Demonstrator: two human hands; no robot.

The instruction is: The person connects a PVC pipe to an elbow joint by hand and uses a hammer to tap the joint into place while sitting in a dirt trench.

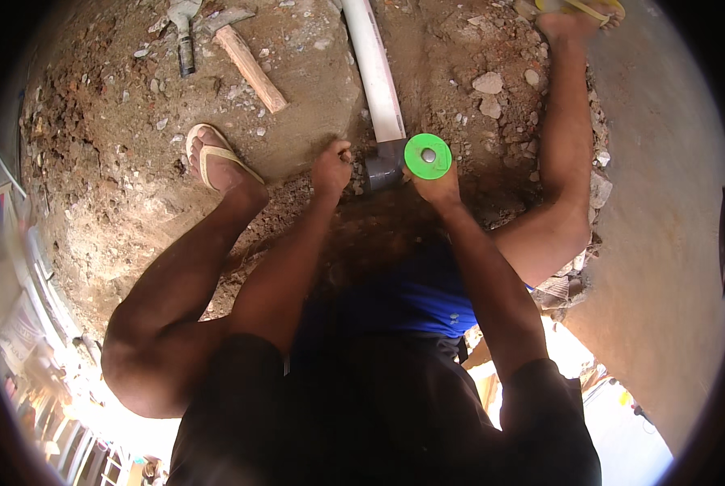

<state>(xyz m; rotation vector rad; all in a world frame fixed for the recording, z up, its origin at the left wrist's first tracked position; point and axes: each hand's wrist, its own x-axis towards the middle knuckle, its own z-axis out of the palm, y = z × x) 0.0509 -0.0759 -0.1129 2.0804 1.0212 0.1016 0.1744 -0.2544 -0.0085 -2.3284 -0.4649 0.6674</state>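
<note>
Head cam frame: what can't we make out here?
Right hand: head view, grip and most fingers hidden by the green disc.
Left hand: head view, curled fingers hide whether it holds anything small.
White pipe: head view, far end cut off by the top edge.
Clutter at left: head view, too blurred and bent at the rim to identify.

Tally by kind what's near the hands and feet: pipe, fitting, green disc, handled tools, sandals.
White pipe: 1
Grey fitting: 1
Green disc: 1
Handled tools: 2
Sandals: 2
Total: 7
</note>
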